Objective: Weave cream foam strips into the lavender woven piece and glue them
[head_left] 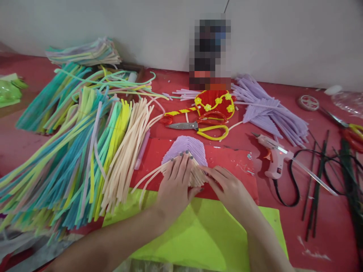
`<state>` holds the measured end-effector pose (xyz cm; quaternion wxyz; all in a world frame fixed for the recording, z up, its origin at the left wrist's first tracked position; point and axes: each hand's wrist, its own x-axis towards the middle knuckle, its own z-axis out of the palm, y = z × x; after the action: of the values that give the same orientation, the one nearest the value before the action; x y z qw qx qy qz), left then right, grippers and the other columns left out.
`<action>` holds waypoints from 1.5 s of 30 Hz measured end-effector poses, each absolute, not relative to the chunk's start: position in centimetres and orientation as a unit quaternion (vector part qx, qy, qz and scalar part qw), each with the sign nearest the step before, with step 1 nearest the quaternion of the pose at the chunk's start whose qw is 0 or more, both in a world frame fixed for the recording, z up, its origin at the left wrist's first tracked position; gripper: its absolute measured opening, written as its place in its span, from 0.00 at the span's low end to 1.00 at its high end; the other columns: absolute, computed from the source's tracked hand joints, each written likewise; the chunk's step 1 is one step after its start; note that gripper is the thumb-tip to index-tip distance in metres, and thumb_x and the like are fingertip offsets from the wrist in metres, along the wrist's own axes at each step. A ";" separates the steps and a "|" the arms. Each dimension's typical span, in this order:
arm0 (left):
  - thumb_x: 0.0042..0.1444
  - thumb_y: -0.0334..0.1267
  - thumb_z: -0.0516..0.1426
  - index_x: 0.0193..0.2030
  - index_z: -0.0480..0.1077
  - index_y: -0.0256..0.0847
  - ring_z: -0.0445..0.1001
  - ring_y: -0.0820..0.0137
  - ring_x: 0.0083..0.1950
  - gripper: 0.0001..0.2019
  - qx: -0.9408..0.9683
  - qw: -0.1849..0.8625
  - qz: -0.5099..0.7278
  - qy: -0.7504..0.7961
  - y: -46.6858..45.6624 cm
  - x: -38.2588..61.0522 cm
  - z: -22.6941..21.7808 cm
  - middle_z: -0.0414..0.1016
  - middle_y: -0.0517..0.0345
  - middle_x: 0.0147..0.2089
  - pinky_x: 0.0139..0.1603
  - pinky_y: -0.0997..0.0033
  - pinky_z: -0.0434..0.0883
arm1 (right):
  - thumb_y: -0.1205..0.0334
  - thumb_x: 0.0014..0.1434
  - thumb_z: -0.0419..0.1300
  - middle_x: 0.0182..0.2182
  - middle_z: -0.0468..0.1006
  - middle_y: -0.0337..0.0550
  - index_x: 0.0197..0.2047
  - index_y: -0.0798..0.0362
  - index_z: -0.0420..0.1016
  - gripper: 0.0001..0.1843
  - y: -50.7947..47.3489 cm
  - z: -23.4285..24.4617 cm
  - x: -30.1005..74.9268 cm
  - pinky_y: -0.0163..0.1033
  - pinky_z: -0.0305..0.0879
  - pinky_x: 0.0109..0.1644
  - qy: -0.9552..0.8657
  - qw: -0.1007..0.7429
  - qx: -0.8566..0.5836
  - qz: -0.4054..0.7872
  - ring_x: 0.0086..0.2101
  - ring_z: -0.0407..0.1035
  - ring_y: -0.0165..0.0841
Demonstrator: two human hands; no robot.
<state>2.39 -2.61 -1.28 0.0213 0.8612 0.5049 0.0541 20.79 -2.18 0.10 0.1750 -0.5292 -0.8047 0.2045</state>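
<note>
My left hand (175, 185) lies flat, fingers stretched out, pressing on a fan-shaped piece made of purple and cream strips (187, 153) on a red sheet (232, 166). My right hand (227, 187) is beside it on the right, fingertips pinching the cream strips at the piece's lower right edge. Loose cream strips (126, 151) trail left from the piece.
A big heap of coloured strips (65, 158) fills the left. Scissors (198, 126) and a red-yellow woven object (215, 104) lie behind the piece. Purple strips (269, 109), a glue gun (273, 156) with its black cord, dark rods (317, 185) and a green sheet (204, 230) are around.
</note>
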 end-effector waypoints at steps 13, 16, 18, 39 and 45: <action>0.62 0.51 0.51 0.65 0.57 0.31 0.56 0.51 0.68 0.31 0.858 0.061 0.056 0.506 -2.5 2.4 -0.9 0.55 0.41 0.69 0.66 0.52 0.57 | 0.60 0.68 0.46 0.41 0.78 0.48 0.54 0.49 0.71 0.17 -2.5 0.5 20.8 0.44 0.72 0.46 -0.776 0.165 -0.562 0.234 0.41 0.74 0.37; 0.62 0.53 0.50 0.66 0.56 0.29 0.56 0.51 0.69 0.33 0.861 0.059 0.057 0.501 -2.4 2.3 -0.9 0.55 0.42 0.70 0.66 0.51 0.57 | 0.61 0.67 0.46 0.39 0.79 0.47 0.50 0.50 0.72 0.16 -2.4 0.8 20.7 0.42 0.73 0.43 -0.775 0.173 -0.563 0.227 0.38 0.75 0.36; 0.63 0.54 0.48 0.66 0.56 0.28 0.56 0.50 0.69 0.33 0.865 0.054 0.053 0.495 -2.4 2.3 -0.8 0.55 0.42 0.69 0.66 0.50 0.56 | 0.61 0.67 0.47 0.38 0.78 0.46 0.49 0.50 0.72 0.15 -2.3 0.9 20.8 0.41 0.72 0.42 -0.777 0.178 -0.562 0.221 0.37 0.75 0.35; 0.64 0.48 0.50 0.63 0.59 0.29 0.58 0.50 0.67 0.28 0.868 0.065 0.071 0.487 -2.3 2.2 -0.7 0.59 0.40 0.67 0.65 0.49 0.59 | 0.65 0.64 0.48 0.35 0.77 0.45 0.55 0.51 0.70 0.18 -2.3 0.3 20.8 0.42 0.72 0.41 -0.790 0.176 -0.547 0.215 0.35 0.73 0.34; 0.63 0.47 0.51 0.63 0.61 0.32 0.58 0.50 0.68 0.26 0.865 0.076 0.061 0.492 -2.2 2.3 -0.4 0.59 0.42 0.68 0.65 0.49 0.59 | 0.65 0.65 0.48 0.34 0.76 0.46 0.57 0.53 0.69 0.19 -2.3 0.3 20.7 0.43 0.72 0.41 -0.792 0.166 -0.547 0.213 0.35 0.72 0.35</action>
<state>2.29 -2.23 -0.42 0.0762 0.8653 0.4917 0.0611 20.68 -2.35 0.31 0.1658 -0.5475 -0.7922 0.2127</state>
